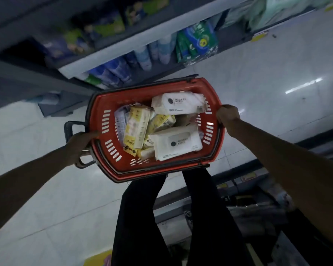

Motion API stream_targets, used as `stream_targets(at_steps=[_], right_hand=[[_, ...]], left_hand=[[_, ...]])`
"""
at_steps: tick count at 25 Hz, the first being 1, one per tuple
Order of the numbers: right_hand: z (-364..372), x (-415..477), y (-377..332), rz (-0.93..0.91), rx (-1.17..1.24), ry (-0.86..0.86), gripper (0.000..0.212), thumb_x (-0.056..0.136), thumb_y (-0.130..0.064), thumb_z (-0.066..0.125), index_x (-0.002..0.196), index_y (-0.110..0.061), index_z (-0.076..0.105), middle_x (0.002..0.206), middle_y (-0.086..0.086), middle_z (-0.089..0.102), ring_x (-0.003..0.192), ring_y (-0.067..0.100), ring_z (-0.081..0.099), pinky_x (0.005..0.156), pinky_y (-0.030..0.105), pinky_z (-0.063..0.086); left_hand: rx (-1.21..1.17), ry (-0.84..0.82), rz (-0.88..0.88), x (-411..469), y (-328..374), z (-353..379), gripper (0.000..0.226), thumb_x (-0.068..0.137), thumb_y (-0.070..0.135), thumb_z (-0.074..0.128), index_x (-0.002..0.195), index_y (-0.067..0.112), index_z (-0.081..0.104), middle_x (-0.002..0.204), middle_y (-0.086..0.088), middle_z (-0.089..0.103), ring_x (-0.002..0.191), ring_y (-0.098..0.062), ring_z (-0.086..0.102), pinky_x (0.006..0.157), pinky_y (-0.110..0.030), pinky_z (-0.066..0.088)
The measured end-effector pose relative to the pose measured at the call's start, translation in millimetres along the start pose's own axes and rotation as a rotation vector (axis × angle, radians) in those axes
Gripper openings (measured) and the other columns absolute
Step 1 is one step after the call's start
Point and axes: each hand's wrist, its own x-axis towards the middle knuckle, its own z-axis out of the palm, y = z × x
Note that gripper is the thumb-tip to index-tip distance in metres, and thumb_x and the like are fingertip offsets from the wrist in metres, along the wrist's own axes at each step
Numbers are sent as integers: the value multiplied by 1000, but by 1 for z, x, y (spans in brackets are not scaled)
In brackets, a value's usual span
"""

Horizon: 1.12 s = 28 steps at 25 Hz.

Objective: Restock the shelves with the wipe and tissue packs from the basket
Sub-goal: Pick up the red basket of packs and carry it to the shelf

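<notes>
A red plastic basket (217,129) with black handles hangs in front of me above the tiled floor. My left hand (79,144) grips its left rim beside the folded handle. My right hand (228,115) grips the right rim. Inside lie two white wipe packs, one at the back (178,103) and one at the front (178,143). Several yellow tissue packs (136,128) fill the left and middle of the basket. The shelves (112,54) rise beyond it, at the upper left.
The shelves hold blue, green and white packs (196,43) in rows. A second shelf unit (248,189) runs along the lower right. My dark trouser legs (181,217) stand below the basket on the pale tiled floor (46,208).
</notes>
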Motion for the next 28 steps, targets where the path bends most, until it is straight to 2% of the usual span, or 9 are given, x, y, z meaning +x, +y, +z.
stream_targets(at_steps=[1,4,9,11,15,18,20,23,28], right_hand=[[-3,0,0,-4,-12,-10,17,85,-9,49,73,-16,57,66,4,55,59,22,53,54,23,40],[-105,-13,6,70,130,38,19,89,-11,47,93,-7,66,77,8,65,66,25,60,66,31,49],[-252,-10,21,94,225,58,23,83,-8,43,91,-2,63,76,11,62,77,33,60,70,38,53],[-305,-4,26,97,256,98,21,83,-7,42,90,-1,61,74,11,58,79,33,58,72,40,51],[-404,11,41,114,303,197,14,86,-2,45,86,2,58,73,13,57,68,28,55,60,34,48],[-470,29,64,146,335,276,20,89,1,44,70,-3,51,68,13,53,58,24,49,40,21,41],[-509,47,78,182,401,339,22,88,0,44,67,-6,49,65,11,53,56,23,48,40,23,39],[-575,78,82,231,433,411,21,85,-2,46,65,-6,49,51,9,53,53,24,45,36,20,37],[-695,143,76,268,457,439,18,90,-7,53,73,-5,57,71,11,60,62,25,58,59,32,49]], left_hand=[[-4,14,-1,-12,4,3,46,92,38,73,125,7,68,117,-15,74,97,-30,70,87,-39,58],[79,-8,66,-85,72,36,40,89,36,75,118,9,73,106,-11,80,102,-31,74,80,-37,58],[171,-80,178,-184,167,116,26,90,30,74,109,12,74,81,-2,81,91,-27,73,82,-40,58],[201,-101,180,-205,203,150,30,83,32,80,106,14,74,85,-2,81,96,-28,73,91,-44,57],[269,-139,204,-225,276,224,50,74,36,85,115,10,74,101,-11,81,101,-32,75,99,-52,57],[277,-168,249,-242,336,295,37,86,32,80,112,7,71,100,-13,77,90,-31,72,94,-48,58],[300,-171,251,-248,369,343,36,85,40,79,107,12,73,101,-12,78,91,-31,74,91,-48,60],[294,-192,273,-256,419,412,38,84,48,79,102,16,74,98,-11,79,89,-31,76,75,-39,63],[283,-270,215,-285,504,527,32,96,50,63,93,18,69,88,-8,74,81,-25,69,72,-36,57]])
